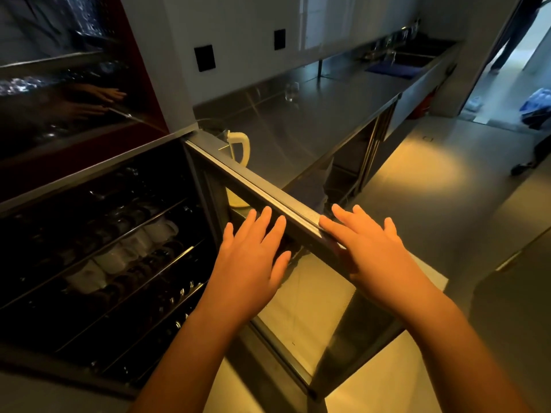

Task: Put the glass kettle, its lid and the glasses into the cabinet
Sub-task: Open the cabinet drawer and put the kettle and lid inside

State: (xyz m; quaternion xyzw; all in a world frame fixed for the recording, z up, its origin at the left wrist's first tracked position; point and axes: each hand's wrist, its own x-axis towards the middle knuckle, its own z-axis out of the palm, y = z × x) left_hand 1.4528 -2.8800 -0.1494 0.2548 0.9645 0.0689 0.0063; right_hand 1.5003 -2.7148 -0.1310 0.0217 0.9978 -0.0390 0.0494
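Observation:
The cabinet (89, 180) stands at the left with its glass door (268, 186) swung out toward me. Inside, wire racks hold white mugs (128, 254) and several dark glasses. My left hand (253, 257) lies flat with straight fingers against the inner face of the door. My right hand (369, 248) rests with straight fingers on the door's top edge and outer side. The glass kettle (238, 147), with a cream handle, stands on the steel counter behind the door, partly hidden by it. One clear glass (291, 91) stands farther back on the counter.
The long steel counter (328, 114) runs to the back right toward a sink (411, 59) and a blue cloth (390, 70). An upper cabinet glass panel (59, 84) sits above the open one. A person's legs (507, 34) show in the doorway at the far right.

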